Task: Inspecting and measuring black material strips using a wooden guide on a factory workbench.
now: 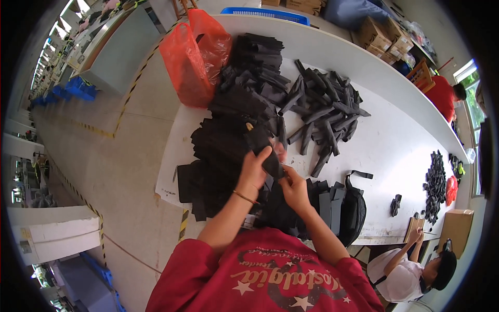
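Note:
My left hand grips a flat black fabric piece and holds it up over the white table. My right hand pinches the lower end of the same piece. Under both hands lie stacks of flat black fabric pieces. A thin bracelet circles my left wrist. Just beyond the hands spreads a loose heap of folded black strips.
An orange plastic bag stands at the table's far left end. A black bag lies near my right forearm. Further right sit another black pile, a cardboard box and a seated person. Boxes line the back.

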### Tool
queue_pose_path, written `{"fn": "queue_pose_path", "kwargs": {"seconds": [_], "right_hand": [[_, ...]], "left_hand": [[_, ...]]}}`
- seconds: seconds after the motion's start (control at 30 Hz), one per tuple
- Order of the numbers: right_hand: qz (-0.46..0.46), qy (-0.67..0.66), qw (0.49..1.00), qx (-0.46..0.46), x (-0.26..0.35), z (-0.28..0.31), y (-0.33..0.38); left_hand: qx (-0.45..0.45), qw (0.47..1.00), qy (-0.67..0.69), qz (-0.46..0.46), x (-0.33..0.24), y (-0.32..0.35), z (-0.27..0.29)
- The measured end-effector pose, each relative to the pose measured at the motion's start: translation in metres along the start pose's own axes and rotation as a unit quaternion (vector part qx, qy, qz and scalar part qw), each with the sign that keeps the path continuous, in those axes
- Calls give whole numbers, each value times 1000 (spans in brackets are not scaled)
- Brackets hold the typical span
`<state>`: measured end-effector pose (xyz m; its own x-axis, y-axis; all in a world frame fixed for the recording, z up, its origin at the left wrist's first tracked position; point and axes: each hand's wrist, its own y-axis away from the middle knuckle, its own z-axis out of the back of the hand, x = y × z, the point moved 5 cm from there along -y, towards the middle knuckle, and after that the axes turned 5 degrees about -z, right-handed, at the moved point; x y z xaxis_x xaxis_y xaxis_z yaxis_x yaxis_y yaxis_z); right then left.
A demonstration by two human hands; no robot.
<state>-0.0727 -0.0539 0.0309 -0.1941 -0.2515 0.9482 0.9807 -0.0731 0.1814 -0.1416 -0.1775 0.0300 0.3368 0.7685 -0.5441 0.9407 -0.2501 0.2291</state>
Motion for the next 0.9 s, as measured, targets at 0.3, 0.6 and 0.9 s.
{"fn": "queue_pose_path", "kwargs": {"seconds": [0.3, 0.6, 0.9], "right_hand": [[8, 46, 980, -192, 15, -20, 40], [-80, 20, 996, -25, -24, -15, 78], [-129, 59, 989, 27, -18, 39, 170]], "left_hand": [[-169, 983, 58, -35, 35, 20, 0], [-196, 977, -76, -31, 13, 10, 2], [-167, 986, -19, 15, 23, 6, -2]]}}
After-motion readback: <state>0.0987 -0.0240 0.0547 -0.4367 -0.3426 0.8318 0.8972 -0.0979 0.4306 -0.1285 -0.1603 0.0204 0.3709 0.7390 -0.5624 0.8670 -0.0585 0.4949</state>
